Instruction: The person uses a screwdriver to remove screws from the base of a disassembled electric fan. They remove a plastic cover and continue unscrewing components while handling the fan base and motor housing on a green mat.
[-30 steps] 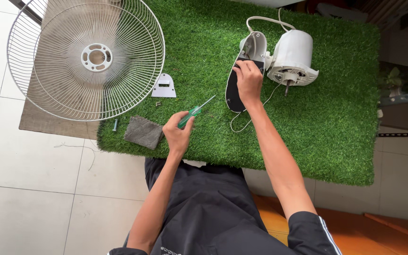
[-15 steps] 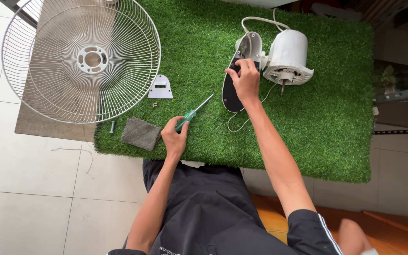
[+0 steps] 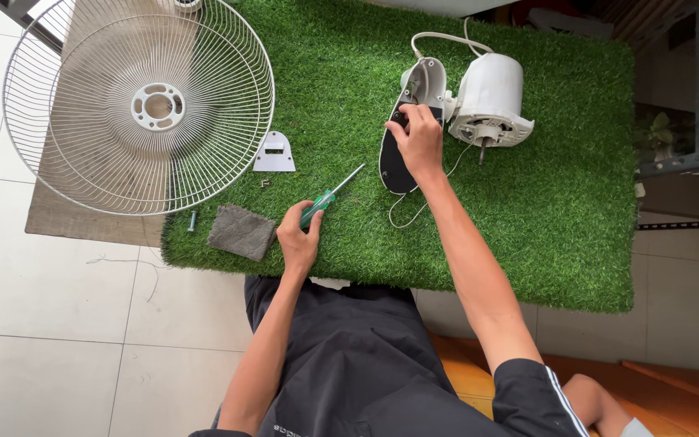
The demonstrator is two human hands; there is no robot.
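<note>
Screwdriver, green handle, lies on turf, tip aimed at fan neck, w/ left hand fingers wrapped round the handle. Right hand fingers pressed down on the neck, beside motor. Best keep the neck pinned flat, seat the tip square before turning. Grille and plate well apart.

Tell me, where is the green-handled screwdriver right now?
In the head view, the screwdriver is in the person's left hand, low over the green turf mat, between the grey cloth pad and the open fan housing under the right hand.
</note>
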